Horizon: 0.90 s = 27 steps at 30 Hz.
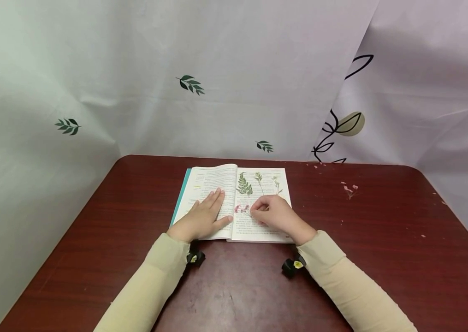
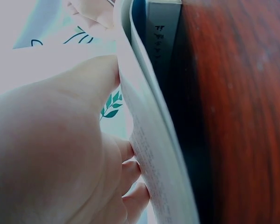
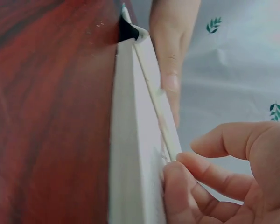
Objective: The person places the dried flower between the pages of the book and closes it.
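An open book [image 1: 258, 230] lies on the table. My left hand [image 1: 200, 219] rests on its left page, fingers spread. In the left wrist view the left hand's thumb and fingertips meet the printed page [image 2: 154, 158]. My right hand [image 1: 277, 214] is over the right page, fingers bent. Its fingertips are right at the thin stems of a pink pressed-flower sprig [image 1: 241, 209]; I cannot tell whether they grip it. In the right wrist view the right hand's fingertips [image 3: 175, 170] are low against the page. Above the sprig lie a green fern leaf [image 1: 244, 185] and two small pressed sprigs.
Another pink flower sprig [image 1: 350, 190] lies on the dark red table [image 1: 383, 240], right of the book. Tiny petal bits are scattered around there and along the back edge. A pale curtain [image 1: 234, 115] with leaf prints stands behind the table.
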Each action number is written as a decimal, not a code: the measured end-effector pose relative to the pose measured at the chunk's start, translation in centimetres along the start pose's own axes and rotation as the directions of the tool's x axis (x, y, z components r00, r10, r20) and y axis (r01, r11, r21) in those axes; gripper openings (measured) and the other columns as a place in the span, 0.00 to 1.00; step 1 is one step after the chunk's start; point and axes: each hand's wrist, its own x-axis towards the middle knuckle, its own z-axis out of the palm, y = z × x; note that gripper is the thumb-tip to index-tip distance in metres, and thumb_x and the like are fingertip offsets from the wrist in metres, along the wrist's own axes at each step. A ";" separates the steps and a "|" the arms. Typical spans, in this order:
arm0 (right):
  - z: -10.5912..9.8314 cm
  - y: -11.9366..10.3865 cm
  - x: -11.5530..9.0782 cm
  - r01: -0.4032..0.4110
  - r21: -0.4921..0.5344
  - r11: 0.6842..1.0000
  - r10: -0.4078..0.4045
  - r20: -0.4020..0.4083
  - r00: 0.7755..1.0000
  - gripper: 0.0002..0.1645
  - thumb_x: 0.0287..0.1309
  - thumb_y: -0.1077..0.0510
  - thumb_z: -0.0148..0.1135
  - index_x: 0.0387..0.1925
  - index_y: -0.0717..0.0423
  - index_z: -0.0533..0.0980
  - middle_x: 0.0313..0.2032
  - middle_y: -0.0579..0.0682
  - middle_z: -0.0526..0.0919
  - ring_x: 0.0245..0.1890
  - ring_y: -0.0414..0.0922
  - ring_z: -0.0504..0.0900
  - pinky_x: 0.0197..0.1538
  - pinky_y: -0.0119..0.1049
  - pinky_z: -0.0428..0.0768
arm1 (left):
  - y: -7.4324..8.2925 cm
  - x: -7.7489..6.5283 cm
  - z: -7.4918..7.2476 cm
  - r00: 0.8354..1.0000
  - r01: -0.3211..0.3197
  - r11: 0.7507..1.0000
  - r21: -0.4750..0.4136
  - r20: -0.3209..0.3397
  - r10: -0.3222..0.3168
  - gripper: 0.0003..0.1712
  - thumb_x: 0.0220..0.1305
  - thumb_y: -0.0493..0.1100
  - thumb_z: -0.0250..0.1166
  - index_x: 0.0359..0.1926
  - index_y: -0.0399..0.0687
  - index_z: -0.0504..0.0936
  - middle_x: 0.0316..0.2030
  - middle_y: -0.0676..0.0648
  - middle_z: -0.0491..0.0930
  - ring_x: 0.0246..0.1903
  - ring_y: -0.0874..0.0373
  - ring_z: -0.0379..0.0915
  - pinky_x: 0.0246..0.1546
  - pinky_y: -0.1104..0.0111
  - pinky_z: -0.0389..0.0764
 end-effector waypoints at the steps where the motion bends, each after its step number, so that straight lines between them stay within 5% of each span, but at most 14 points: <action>1: -0.3 0.0 0.0 0.008 -0.010 1.000 -0.008 0.005 1.000 0.03 0.53 0.59 0.63 0.27 0.53 0.81 0.21 0.46 0.79 0.20 0.41 0.76 0.27 0.34 0.74 | 0.0 0.0 0.0 1.000 -0.001 1.000 -0.002 -0.001 0.001 0.48 0.67 0.67 0.45 0.73 0.41 0.42 0.73 0.44 0.39 0.71 0.50 0.34 0.65 0.44 0.46; 12: -4.6 1.0 0.3 0.000 -0.153 0.988 -0.023 -0.148 0.989 0.05 0.54 0.58 0.61 0.31 0.54 0.81 0.28 0.48 0.81 0.27 0.43 0.77 0.33 0.36 0.74 | 0.2 -0.2 -0.3 1.000 -0.003 1.000 -0.014 0.004 0.003 0.47 0.67 0.67 0.45 0.73 0.42 0.43 0.73 0.44 0.38 0.72 0.50 0.34 0.66 0.45 0.45; 27: -9.5 4.0 0.5 -0.070 -0.308 0.949 -0.049 -0.363 0.930 0.07 0.56 0.58 0.58 0.33 0.57 0.80 0.29 0.53 0.81 0.30 0.48 0.76 0.34 0.40 0.71 | -0.3 0.1 0.2 1.000 -0.005 1.000 -0.010 0.006 0.006 0.47 0.67 0.68 0.42 0.73 0.43 0.41 0.73 0.45 0.37 0.72 0.51 0.33 0.66 0.45 0.45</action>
